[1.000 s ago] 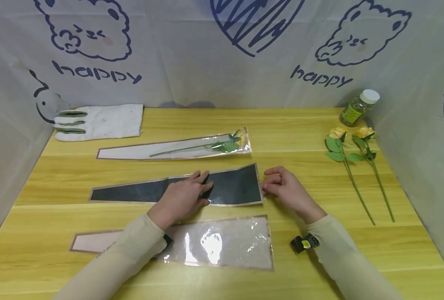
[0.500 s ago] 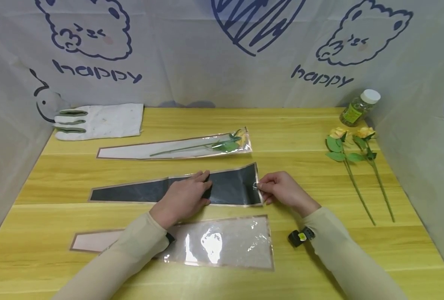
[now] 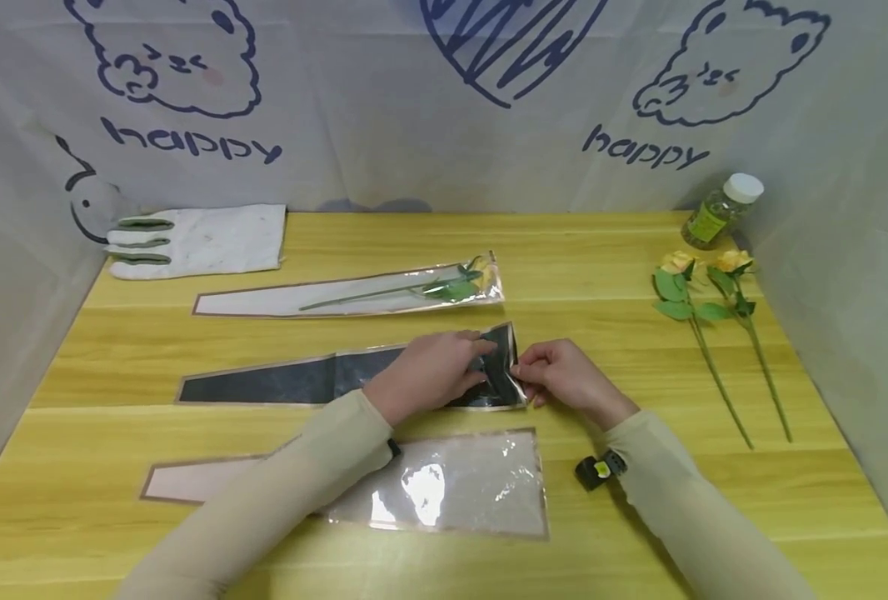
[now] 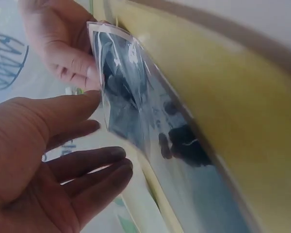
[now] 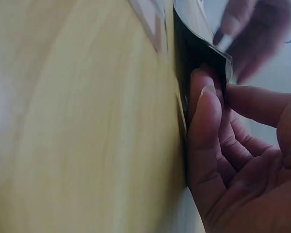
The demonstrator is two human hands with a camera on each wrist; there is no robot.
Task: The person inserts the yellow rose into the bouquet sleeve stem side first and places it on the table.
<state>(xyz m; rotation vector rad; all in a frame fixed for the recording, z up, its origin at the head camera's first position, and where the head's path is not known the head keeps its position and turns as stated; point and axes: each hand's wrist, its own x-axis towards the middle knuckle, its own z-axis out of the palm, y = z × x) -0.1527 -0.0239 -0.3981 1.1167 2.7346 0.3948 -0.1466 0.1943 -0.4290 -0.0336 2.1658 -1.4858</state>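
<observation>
A long tapered black flower sleeve [image 3: 264,385], clear on its upper side and pale along its border, lies across the table. At its wide right end, my right hand [image 3: 567,379] pinches the edge between thumb and fingers. The mouth is lifted and buckled there, as the right wrist view shows with the raised dark edge [image 5: 218,60]. Over the wide part hovers my left hand [image 3: 429,371], its fingers loosely spread. In the left wrist view, the left fingers [image 4: 102,158] stand beside the shiny sleeve [image 4: 128,92], holding nothing.
Behind lies a white sleeve [image 3: 264,303] with a yellow rose [image 3: 451,290] inside. A pinkish sleeve [image 3: 481,483] lies in front, partly under the left forearm. Two yellow roses [image 3: 675,287] rest at right, near a white-capped jar [image 3: 710,218]. A work glove [image 3: 219,242] lies back left.
My right hand has come to the black sleeve's edge and pinched it, lifting the mouth. My left hand has left the sleeve's middle and moved right towards that end.
</observation>
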